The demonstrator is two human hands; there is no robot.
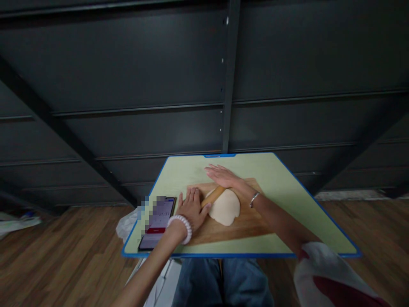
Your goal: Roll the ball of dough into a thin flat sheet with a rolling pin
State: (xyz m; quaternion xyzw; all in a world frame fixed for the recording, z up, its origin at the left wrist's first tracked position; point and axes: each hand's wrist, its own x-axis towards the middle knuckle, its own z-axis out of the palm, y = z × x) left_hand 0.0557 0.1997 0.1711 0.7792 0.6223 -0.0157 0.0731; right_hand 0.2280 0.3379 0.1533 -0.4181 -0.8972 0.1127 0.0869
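A wooden rolling pin (pixel 213 196) lies slantwise over the upper left part of a flat, pale sheet of dough (pixel 225 209). The dough rests on a wooden cutting board (pixel 255 217). My left hand (pixel 191 207) lies over the pin's near left end, fingers stretched out and palm down. Over the far right end, my right hand (pixel 221 175) is laid flat with its fingers extended to the left. Both palms hide the pin's ends. Neither hand has its fingers wrapped round the pin.
The board sits on a pale green table (pixel 297 213) with a blue edge. A phone (pixel 156 224) lies at the table's left side, close to my left wrist. Beyond the far edge stands a dark panelled wall (pixel 159 85). A white plastic bag (pixel 126 224) is beside the table.
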